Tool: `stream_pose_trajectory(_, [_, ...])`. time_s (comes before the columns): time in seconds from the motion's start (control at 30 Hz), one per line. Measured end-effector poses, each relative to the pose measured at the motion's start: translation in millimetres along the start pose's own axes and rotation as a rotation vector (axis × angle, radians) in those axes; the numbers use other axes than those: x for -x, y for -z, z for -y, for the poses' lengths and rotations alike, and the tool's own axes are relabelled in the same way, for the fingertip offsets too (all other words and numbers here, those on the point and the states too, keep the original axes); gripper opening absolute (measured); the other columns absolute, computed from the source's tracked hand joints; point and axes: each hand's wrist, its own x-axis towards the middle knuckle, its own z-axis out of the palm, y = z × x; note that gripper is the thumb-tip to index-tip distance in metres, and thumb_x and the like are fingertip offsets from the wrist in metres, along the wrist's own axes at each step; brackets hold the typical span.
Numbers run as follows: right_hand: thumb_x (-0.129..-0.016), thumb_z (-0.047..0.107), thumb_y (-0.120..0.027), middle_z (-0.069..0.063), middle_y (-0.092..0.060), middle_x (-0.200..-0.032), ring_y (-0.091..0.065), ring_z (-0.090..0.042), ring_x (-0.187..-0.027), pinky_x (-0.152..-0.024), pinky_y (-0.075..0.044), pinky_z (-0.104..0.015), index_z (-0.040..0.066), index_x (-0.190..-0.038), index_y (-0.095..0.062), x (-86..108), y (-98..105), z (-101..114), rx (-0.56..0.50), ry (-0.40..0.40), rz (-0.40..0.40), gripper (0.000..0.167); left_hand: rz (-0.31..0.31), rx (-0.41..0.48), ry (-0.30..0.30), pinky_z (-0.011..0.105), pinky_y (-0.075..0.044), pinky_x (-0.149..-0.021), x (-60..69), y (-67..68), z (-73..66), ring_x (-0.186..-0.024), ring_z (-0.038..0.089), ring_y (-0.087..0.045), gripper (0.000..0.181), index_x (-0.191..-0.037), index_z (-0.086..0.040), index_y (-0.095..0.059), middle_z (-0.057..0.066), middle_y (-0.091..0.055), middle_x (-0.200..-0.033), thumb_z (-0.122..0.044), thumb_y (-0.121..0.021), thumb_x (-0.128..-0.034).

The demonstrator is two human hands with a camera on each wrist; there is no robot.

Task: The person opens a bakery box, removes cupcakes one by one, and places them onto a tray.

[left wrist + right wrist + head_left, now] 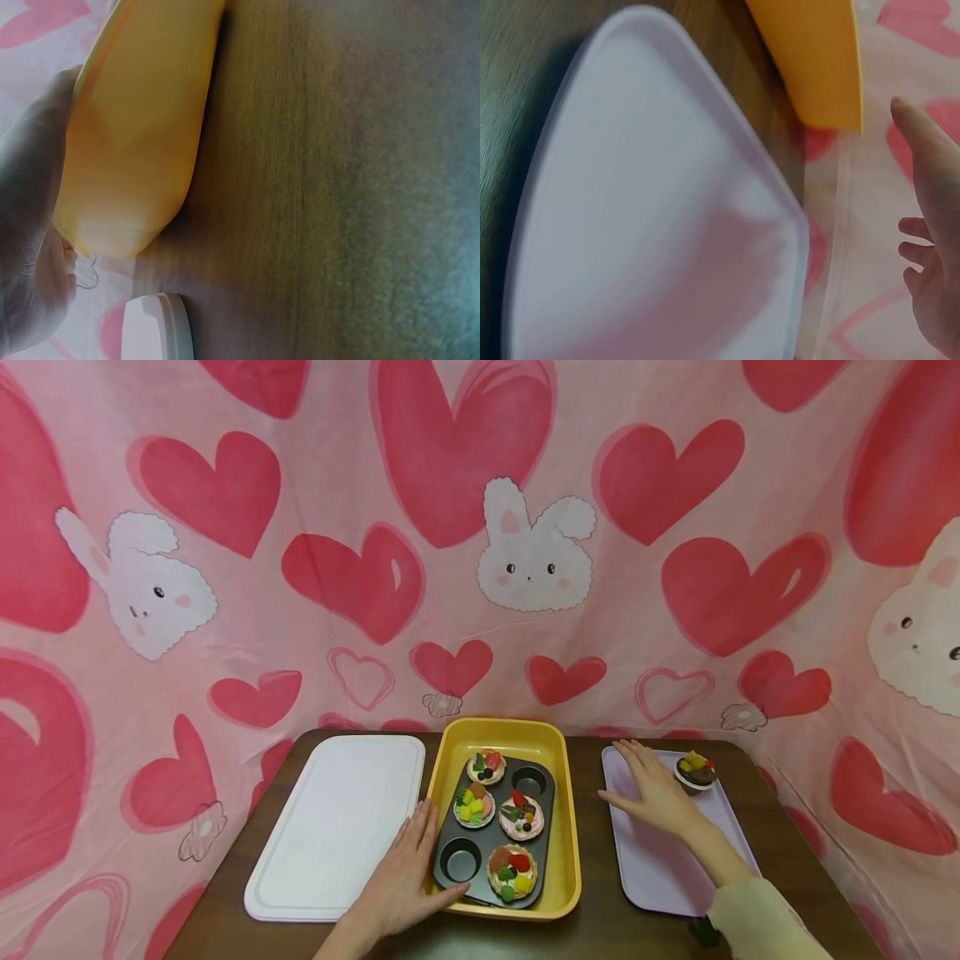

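Observation:
My left hand (401,881) rests on the left rim of a yellow tray (572,860), fingers straight and thumb over its near corner. Inside that tray lies a dark muffin tin (487,839) holding several toy fruit tarts, among them one tart (512,872) at the near right and another (521,817) in the middle. Two cups of the tin hold nothing. Over a lilac tray (660,877) hovers my right hand (656,793), fingers extended and thumb spread, apart from the tray's surface. Beside its fingers, at the tray's far right, stands a toy cupcake (694,772).
A white tray (337,827) lies flat at the left of the dark wooden table (592,935). Behind and beside the table hangs a pink cloth (450,635) with hearts and rabbits. A small black object (703,931) sits under my right sleeve.

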Motion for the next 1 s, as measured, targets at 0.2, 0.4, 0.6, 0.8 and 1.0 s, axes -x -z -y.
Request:
stream_pose_trajectory(0.2, [-0.085,0.043,-0.092,-0.032,-0.055,-0.159,-0.051,-0.055,-0.149,-0.120,-0.044,-0.075,-0.003,-0.159,-0.048,-7.5,-4,25,-0.011,0.088,0.046,0.098,0.000,-0.001,0.004,0.055,-0.026,-0.138,0.1,0.6,-0.6,-0.172,0.035,-0.022,0.129,-0.175,-0.005,-0.023,0.016,-0.013,-0.186,-0.087,-0.066,-0.0860])
stream_pose_trajectory(0.4, [-0.082,0.043,-0.096,-0.028,-0.056,-0.159,-0.058,-0.050,-0.144,-0.118,-0.049,-0.070,0.000,-0.161,-0.048,-14.3,-12,45,-0.067,0.131,0.116,0.102,0.010,0.006,0.013,0.054,-0.025,-0.138,-0.6,0.4,-1.1,-0.173,0.034,-0.022,0.129,-0.175,-0.005,-0.024,0.016,-0.014,-0.186,-0.087,-0.067,-0.0855])
stream_pose_trajectory(0.6, [-0.081,0.041,-0.098,-0.026,-0.055,-0.161,-0.060,-0.047,-0.143,-0.116,-0.052,-0.068,0.002,-0.161,-0.049,-18.7,-23,62,-0.111,0.152,0.198,0.101,0.014,0.013,0.021,0.055,-0.026,-0.138,-1.7,-0.3,-0.4,-0.173,0.034,-0.021,0.129,-0.175,-0.006,-0.023,0.015,-0.014,-0.186,-0.087,-0.067,-0.0851])
stream_pose_trajectory(0.8, [-0.081,0.043,-0.098,-0.025,-0.053,-0.162,-0.060,-0.045,-0.143,-0.114,-0.055,-0.065,0.010,-0.161,-0.052,-19.7,-34,75,-0.139,0.170,0.280,0.098,0.001,0.001,0.009,0.054,-0.026,-0.138,-1.2,-1.1,0.5,-0.172,0.034,-0.024,0.129,-0.175,-0.005,-0.024,0.016,-0.016,-0.186,-0.086,-0.068,-0.0850])
stream_pose_trajectory(1.0, [-0.082,0.044,-0.097,-0.022,-0.057,-0.158,-0.062,-0.042,-0.140,-0.114,-0.056,-0.064,0.011,-0.161,-0.053,-20.1,-42,83,-0.159,0.170,0.315,0.097,-0.011,-0.003,-0.005,0.054,-0.027,-0.138,-0.5,-1.8,0.5,-0.171,0.035,-0.026,0.130,-0.175,-0.003,-0.024,0.017,-0.018,-0.185,-0.086,-0.069,-0.0848])
